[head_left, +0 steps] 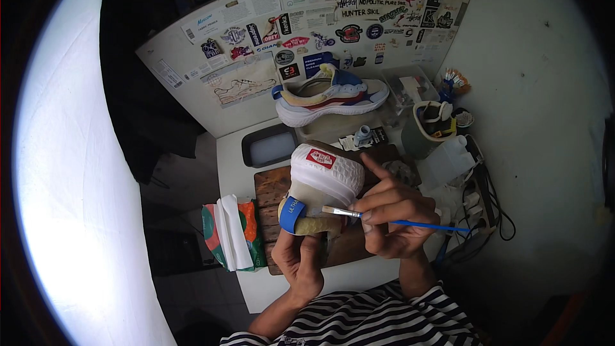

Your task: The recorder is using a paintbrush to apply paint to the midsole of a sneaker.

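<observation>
My left hand (300,264) grips a sneaker (328,181) from below, fingers at its collar and partly hidden by it. The sneaker is tipped so that its thick white heel sole with a red label points up and away from me. A blue heel tab and yellowish lining show at its lower end. Between the fingers and thumb of my right hand (398,214) is a thin paintbrush (347,212) with a blue handle and a metal ferrule. The light bristles lie at the beige upper, close to the blue tab; I cannot tell if they touch.
Beneath is a dark wooden board (268,200) on a white table. A second sneaker (333,99) stands behind, near a black tray (246,155) of liquid and a small bottle (362,136). Tissues (232,234) lie left; a bin (419,136), plastic bottle (445,161) and cabled power strip (473,202) stand right.
</observation>
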Demonstrator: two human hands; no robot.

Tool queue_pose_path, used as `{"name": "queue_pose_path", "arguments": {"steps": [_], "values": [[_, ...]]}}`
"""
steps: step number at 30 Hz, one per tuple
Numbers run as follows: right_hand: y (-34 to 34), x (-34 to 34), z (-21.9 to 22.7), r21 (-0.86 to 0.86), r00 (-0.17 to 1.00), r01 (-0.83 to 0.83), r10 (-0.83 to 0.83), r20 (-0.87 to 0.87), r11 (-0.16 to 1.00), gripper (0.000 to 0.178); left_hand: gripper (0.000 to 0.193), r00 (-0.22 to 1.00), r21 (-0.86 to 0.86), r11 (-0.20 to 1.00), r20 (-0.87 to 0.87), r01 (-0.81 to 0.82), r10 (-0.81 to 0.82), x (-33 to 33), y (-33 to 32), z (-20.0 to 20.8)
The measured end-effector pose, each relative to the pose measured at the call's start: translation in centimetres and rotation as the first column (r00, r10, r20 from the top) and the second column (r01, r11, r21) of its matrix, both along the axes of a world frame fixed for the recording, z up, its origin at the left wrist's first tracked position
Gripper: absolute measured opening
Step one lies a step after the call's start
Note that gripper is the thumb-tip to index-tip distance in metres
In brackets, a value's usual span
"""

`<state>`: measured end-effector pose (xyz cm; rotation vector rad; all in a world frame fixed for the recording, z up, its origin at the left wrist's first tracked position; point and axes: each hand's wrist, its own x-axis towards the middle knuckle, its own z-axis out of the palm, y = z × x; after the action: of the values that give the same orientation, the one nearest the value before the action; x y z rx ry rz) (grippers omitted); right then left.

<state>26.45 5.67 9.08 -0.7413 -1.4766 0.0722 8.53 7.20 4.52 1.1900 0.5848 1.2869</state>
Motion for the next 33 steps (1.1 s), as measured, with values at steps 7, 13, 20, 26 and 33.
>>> {"name": "queue_pose_path", "arguments": {"steps": [7, 13, 20, 26, 33], "values": [[0.2, 0.0, -0.5, 0.027, 0.998, -0.024, 0.026, -0.056, 0.999, 0.013, 0.032, 0.999, 0.003, 1.0, -0.043, -0.021, 0.021, -0.1, 0.0, 0.0], [0.1, 0.0, -0.8, 0.028, 0.993, -0.036, 0.039, -0.112, 0.999, 0.014, 0.031, 0.998, 0.016, 0.999, -0.061, -0.032, 0.033, 0.2, 0.0, 0.4], [0.0, -0.1, -0.6, 0.029, 0.999, 0.032, -0.032, 0.002, 0.999, 0.01, 0.034, 1.0, 0.005, 1.0, -0.021, -0.003, 0.003, 0.2, 0.0, 0.2], [-0.2, -0.6, -1.4, 0.039, 0.993, 0.066, -0.062, -0.098, 0.997, 0.011, 0.034, 1.0, -0.015, 0.999, -0.008, -0.03, 0.029, 0.1, -0.2, -0.6], [0.1, -1.2, -0.7, 0.052, 0.996, 0.092, -0.091, -0.009, 0.994, 0.011, 0.034, 1.0, -0.038, 0.999, 0.0, -0.011, 0.011, 0.1, -0.3, -0.5]]}}
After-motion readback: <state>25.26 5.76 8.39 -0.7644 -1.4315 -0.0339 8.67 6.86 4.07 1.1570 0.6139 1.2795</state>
